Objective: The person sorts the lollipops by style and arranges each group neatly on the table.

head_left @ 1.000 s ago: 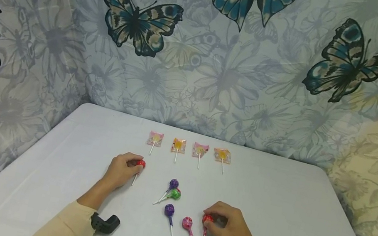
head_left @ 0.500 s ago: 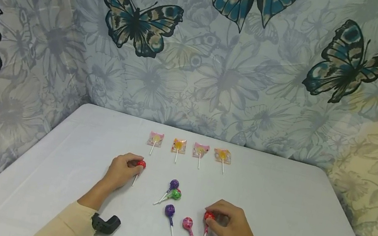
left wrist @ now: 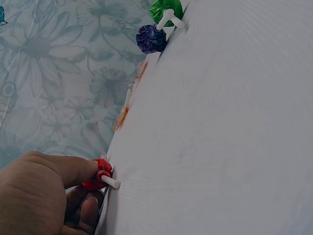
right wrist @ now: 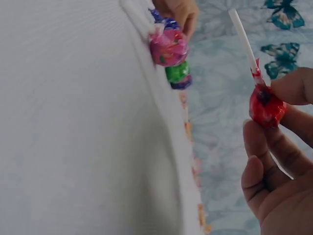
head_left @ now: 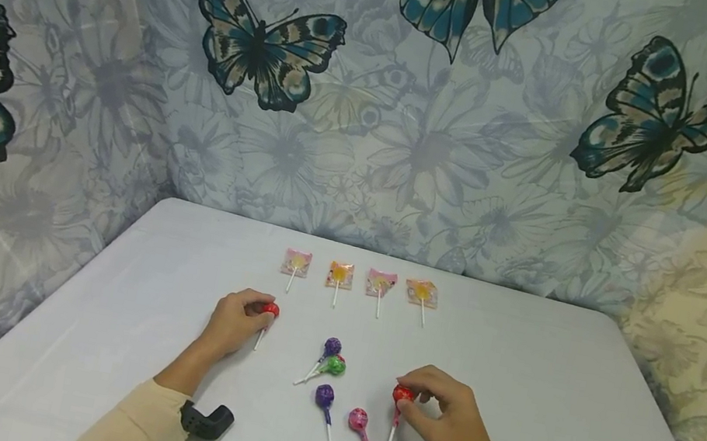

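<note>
My left hand [head_left: 237, 323] pinches the round head of a red lollipop [head_left: 270, 309] between thumb and fingers, close to the table; its white stick points back toward me. On the right side, my right hand [head_left: 451, 421] grips another red lollipop [right wrist: 267, 106] by its head, thumb on one side and fingers on the other. In the right wrist view this one hangs above the table. Left of it lie a pink lollipop [head_left: 358, 419] and a purple lollipop [head_left: 325, 396]. Farther back, a green lollipop [head_left: 335, 365] lies across the stick of a second purple lollipop [head_left: 333, 346].
Several flat lollipops in clear wrappers, such as the orange one [head_left: 422, 292], form a row near the back edge of the white table [head_left: 545, 380]. Behind the table hangs a butterfly-patterned cloth [head_left: 422, 154]. A black device [head_left: 207, 422] is strapped to the left wrist.
My right hand has lifted its red lollipop and moved it slightly away from me and to the right. The left hand keeps its hold; the whole head view has shifted a little.
</note>
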`<state>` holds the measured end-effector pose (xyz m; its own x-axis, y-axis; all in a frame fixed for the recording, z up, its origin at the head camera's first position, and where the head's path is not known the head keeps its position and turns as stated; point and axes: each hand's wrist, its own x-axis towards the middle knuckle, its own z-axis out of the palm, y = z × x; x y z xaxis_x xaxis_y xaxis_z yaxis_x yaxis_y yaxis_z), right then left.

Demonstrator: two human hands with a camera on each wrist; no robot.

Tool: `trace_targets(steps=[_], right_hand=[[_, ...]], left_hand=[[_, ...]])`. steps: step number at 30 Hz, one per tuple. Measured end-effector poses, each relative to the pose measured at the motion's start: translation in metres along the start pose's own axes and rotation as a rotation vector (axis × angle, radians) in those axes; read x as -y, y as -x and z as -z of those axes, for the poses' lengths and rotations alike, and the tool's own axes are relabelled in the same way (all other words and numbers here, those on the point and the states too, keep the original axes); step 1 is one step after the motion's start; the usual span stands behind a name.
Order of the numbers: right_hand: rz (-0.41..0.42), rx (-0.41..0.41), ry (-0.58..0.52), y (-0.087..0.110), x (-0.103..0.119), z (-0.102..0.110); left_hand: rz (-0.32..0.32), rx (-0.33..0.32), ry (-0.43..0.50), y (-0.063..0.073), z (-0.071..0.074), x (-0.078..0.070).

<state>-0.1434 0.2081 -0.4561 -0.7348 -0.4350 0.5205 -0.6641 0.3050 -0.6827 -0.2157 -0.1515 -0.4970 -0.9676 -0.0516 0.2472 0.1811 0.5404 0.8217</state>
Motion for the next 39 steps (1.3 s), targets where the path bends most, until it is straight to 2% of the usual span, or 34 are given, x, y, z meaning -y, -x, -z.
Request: trace_targets(steps=[9, 13, 25, 32, 39], right_hand=[[0.06, -0.029, -0.066, -0.019, 0.016, 0.009], [0.049, -0.029, -0.051, -0.031, 0.024, 0.01], [0.088, -0.031, -0.057, -0.069, 0.038, -0.004], [0.112, -0.032, -0.03, -0.093, 0.063, -0.015], [0.037, -0.005, -0.04, -0.111, 0.035, -0.037]], left_hand=[[0.025, 0.006, -0.003, 0.0, 0.0, -0.001], [0.019, 0.003, -0.001, 0.001, 0.001, -0.002], [0.02, 0.01, 0.001, -0.001, 0.0, -0.001], [0.026, 0.011, -0.002, -0.001, 0.0, -0.002], [0.029, 0.008, 0.006, -0.001, -0.001, -0.002]])
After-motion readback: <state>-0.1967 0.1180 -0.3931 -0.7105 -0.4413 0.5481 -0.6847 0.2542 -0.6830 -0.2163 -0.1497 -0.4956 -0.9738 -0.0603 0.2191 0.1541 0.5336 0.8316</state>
